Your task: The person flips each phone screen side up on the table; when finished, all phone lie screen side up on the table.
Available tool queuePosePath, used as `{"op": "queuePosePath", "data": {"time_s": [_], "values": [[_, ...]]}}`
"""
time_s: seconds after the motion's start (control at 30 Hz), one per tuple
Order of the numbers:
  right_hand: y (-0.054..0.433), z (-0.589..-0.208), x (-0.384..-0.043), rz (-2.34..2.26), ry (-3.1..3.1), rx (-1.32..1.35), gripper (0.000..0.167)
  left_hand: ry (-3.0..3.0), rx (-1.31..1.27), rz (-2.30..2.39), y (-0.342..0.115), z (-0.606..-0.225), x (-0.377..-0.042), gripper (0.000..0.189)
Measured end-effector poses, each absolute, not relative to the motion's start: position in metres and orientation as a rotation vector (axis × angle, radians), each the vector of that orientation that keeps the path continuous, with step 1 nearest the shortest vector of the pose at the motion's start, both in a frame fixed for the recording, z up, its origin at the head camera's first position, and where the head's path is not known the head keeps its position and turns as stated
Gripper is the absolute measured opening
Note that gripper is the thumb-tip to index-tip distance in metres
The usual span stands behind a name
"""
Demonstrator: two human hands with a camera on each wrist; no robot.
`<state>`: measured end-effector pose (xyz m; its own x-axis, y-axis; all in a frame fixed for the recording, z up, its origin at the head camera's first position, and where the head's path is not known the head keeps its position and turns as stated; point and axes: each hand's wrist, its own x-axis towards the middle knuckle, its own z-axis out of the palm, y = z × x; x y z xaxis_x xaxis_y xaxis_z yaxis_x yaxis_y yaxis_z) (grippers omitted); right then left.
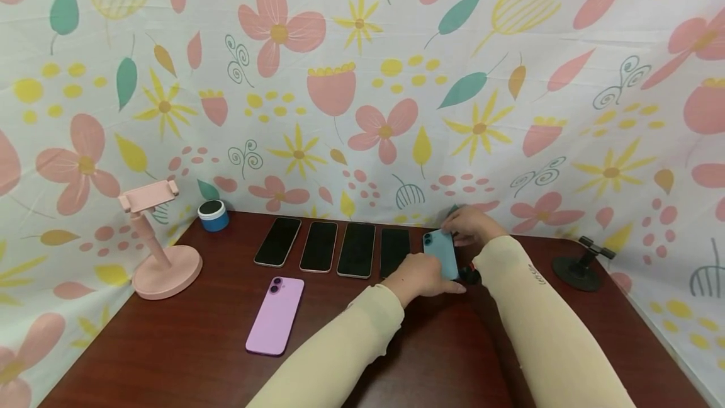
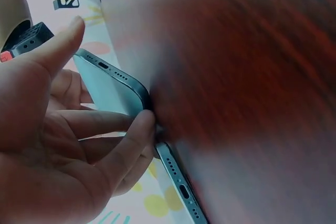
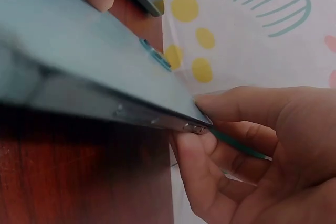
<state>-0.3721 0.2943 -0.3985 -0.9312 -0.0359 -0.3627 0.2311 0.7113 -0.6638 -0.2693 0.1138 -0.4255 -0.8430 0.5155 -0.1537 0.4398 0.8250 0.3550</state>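
Note:
A light blue phone (image 1: 440, 252), back side up, is at the right end of a row of phones by the wall. My right hand (image 1: 472, 224) pinches its far edge, thumb on the back and fingers underneath in the right wrist view. My left hand (image 1: 421, 277) is at its near left corner, fingertips touching the phone (image 2: 113, 90), while the thumb (image 2: 65, 40) stretches out apart from the fingers. The phone (image 3: 105, 51) is tilted, one long edge raised over the table. Left of it a dark-screened phone (image 1: 394, 247) lies partly behind my left hand.
Three more phones, including a black-screened phone (image 1: 355, 249), lie screen up leftward. A purple phone (image 1: 275, 317) lies face down nearer me. A pink phone stand (image 1: 164, 266) and a blue jar (image 1: 213, 215) stand left, a black stand (image 1: 580, 266) right. Floral cloth (image 1: 362, 80) backs the table.

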Motion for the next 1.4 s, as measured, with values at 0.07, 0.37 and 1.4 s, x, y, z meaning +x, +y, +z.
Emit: {"op": "queuePosePath", "data": {"time_s": [0.07, 0.37, 1.4], "values": [[0.293, -0.396, -0.372, -1.067, 2.571, 0.158, 0.033, 2.758, 0.716, 0.495, 0.113, -0.426, -0.270, 0.057], [0.287, -0.386, -0.371, -1.075, 2.564, 0.138, 0.033, 2.681, 0.690, 0.562, 0.107, -0.421, -0.274, 0.056], [0.282, -0.376, -0.368, -1.222, 2.446, 0.042, 0.041, 2.297, 0.412, 1.324, 0.088, -0.421, -0.276, 0.062]]}}
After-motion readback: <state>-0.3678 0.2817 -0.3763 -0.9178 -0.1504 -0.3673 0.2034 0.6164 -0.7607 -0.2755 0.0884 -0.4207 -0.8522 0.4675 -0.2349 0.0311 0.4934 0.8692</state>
